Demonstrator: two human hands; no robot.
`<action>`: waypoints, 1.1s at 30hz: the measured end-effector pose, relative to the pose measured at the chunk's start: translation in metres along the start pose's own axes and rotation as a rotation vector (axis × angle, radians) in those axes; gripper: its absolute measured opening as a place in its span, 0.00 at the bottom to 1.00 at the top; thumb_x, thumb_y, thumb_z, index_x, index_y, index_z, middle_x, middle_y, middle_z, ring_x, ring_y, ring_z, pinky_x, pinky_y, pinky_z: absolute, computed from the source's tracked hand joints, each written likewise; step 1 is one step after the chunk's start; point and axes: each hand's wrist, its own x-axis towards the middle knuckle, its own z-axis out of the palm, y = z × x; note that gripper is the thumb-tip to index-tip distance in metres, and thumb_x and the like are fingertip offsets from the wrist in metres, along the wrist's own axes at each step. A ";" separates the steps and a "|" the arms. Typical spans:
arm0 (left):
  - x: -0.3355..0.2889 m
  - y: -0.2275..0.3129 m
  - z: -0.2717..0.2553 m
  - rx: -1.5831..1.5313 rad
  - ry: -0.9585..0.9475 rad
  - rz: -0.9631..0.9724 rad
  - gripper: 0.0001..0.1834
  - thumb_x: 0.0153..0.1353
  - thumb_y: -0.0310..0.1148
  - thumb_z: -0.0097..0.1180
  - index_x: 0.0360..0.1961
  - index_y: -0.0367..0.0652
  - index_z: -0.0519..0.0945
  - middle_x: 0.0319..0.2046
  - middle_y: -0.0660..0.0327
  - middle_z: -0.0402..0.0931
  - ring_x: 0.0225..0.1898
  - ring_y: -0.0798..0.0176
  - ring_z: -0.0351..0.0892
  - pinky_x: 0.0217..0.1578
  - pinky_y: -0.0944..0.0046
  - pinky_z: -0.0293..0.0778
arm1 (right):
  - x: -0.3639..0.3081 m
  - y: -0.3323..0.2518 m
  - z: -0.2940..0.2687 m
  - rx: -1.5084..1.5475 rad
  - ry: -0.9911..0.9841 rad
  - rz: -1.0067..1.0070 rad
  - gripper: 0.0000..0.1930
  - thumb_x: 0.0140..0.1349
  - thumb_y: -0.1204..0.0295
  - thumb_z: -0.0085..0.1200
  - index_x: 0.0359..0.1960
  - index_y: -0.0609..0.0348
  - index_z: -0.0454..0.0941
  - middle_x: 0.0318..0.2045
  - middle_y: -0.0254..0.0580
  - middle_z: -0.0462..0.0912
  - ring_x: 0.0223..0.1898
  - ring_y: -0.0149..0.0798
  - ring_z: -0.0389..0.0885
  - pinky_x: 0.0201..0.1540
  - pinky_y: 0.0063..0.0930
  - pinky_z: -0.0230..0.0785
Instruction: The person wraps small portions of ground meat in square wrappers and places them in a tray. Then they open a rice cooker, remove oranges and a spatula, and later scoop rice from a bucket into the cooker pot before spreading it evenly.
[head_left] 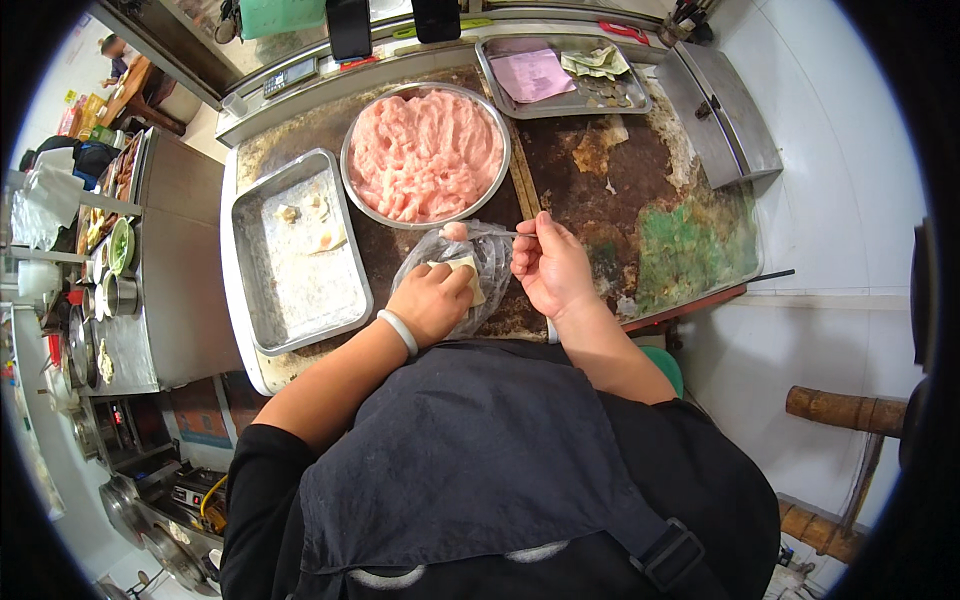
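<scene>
My right hand (552, 264) pinches a thin stick-like tool (513, 234), which points left. At its tip sits a small lump of pink minced meat (454, 231). My left hand (433, 301) has its fingers curled onto pale square dough wrappers (468, 268); how many it grips is hidden. The wrappers lie on a clear plastic bag (492, 252) on the worktop. Just beyond the bag stands a round metal basin (346, 172) heaped with pink minced meat (425, 150). A rectangular metal tray (300, 285) at the left holds a few small filled dumplings (325, 238).
At the back, a shallow metal tray (545, 110) bears pink paper, banknotes and coins. A metal box (715, 115) stands at the right, by the white tiled wall (820, 120). A wooden strip (522, 180) runs across the stained worktop (590, 190). Left is a steel counter (185, 260).
</scene>
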 end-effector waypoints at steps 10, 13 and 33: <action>-0.016 -0.009 0.005 -0.607 0.144 -0.356 0.04 0.51 0.28 0.61 0.26 0.38 0.81 0.42 0.52 0.80 0.35 0.46 0.80 0.39 0.54 0.78 | -0.004 0.017 -0.003 0.176 -0.158 0.350 0.16 0.75 0.55 0.46 0.34 0.52 0.76 0.24 0.32 0.76 0.25 0.31 0.73 0.38 0.34 0.73; -0.017 -0.010 0.013 -0.644 0.096 -0.452 0.05 0.53 0.27 0.62 0.28 0.36 0.80 0.40 0.49 0.78 0.36 0.44 0.80 0.39 0.53 0.78 | -0.002 0.036 -0.005 0.264 -0.185 0.481 0.17 0.75 0.54 0.44 0.34 0.51 0.76 0.23 0.29 0.77 0.25 0.31 0.75 0.52 0.48 0.72; -0.047 -0.027 -0.013 -2.056 0.675 -1.007 0.08 0.73 0.30 0.47 0.48 0.44 0.75 0.48 0.60 0.80 0.49 0.64 0.81 0.50 0.62 0.76 | 0.007 0.053 -0.009 0.188 -0.139 0.336 0.19 0.75 0.55 0.44 0.34 0.54 0.77 0.24 0.34 0.78 0.30 0.35 0.78 0.56 0.56 0.72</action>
